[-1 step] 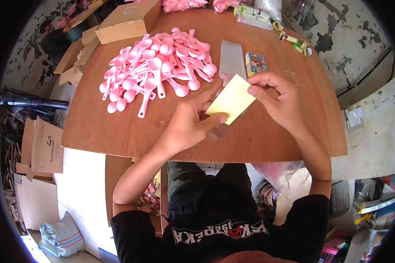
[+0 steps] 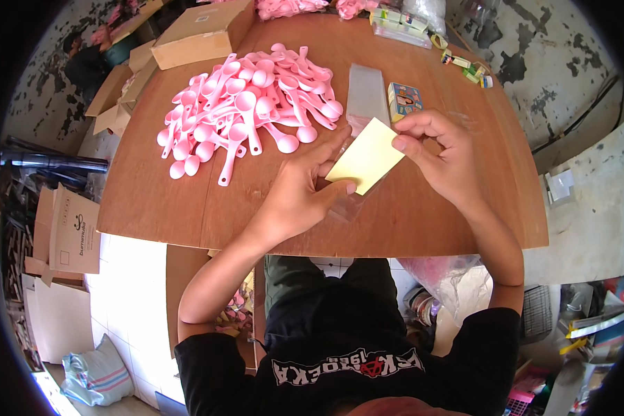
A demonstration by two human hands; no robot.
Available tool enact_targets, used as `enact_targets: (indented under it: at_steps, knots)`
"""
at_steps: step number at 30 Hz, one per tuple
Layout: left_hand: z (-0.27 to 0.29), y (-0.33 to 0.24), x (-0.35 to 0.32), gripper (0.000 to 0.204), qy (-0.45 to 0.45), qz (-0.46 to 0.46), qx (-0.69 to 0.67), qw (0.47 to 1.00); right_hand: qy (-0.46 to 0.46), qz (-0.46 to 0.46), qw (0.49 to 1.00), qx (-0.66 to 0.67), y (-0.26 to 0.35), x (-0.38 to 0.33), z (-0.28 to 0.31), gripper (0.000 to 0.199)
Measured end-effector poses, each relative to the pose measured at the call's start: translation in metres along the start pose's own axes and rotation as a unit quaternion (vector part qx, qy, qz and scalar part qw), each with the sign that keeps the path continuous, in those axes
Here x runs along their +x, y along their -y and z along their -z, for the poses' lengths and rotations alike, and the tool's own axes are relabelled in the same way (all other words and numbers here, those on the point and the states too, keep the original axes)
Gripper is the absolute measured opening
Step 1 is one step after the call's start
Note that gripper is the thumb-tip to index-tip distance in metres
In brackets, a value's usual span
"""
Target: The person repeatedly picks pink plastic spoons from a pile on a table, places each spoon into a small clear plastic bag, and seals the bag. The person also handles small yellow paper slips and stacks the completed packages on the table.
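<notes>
Between my two hands is a pale yellow card [image 2: 366, 156], held tilted over the table's near part. My left hand [image 2: 304, 184] grips its lower left edge, thumb on top and fingers underneath. At its upper right corner, my right hand [image 2: 437, 149] pinches it between thumb and fingertips. Clear plastic [image 2: 347, 207] shows under the card; whether it is held cannot be made out. Just beyond lie a stack of clear plastic bags [image 2: 366, 90] and a small colourful box [image 2: 404, 101]. To the left spreads a heap of pink plastic spoons [image 2: 246, 104].
A brown wooden table [image 2: 464, 229] stands in front of me. At its far left is a cardboard box [image 2: 202, 35]; tape rolls [image 2: 468, 68] and packs [image 2: 401, 26] lie far right. An open carton [image 2: 73, 229] and a white sack [image 2: 98, 371] are on the left. Another person [image 2: 87, 59] is far left.
Both hands keep their hold on the yellow card. The card and my right hand have shifted only very slightly.
</notes>
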State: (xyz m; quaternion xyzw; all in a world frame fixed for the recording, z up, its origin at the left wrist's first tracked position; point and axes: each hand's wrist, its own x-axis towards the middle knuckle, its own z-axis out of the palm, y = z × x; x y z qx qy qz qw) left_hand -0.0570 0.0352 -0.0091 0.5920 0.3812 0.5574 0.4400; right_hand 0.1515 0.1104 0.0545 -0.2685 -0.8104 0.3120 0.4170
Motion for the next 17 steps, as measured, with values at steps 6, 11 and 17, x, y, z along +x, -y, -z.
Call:
enact_targets:
  at_steps: [6, 11, 17]
  knots:
    - [-0.003, -0.015, 0.000, 0.063, 0.017, 0.032, -0.018, 0.999, 0.115, 0.008, 0.993, 0.016, 0.008, -0.004, -0.006, 0.010]
    - [-0.005, -0.020, -0.007, 0.035, 0.017, 0.052, 0.024, 0.998, 0.164, 0.083, 0.980, -0.070, 0.013, -0.012, -0.009, 0.017]
    - [-0.013, -0.018, -0.016, 0.026, -0.028, -0.045, 0.044, 0.998, 0.239, -0.002, 0.971, -0.022, 0.020, -0.013, -0.014, 0.025]
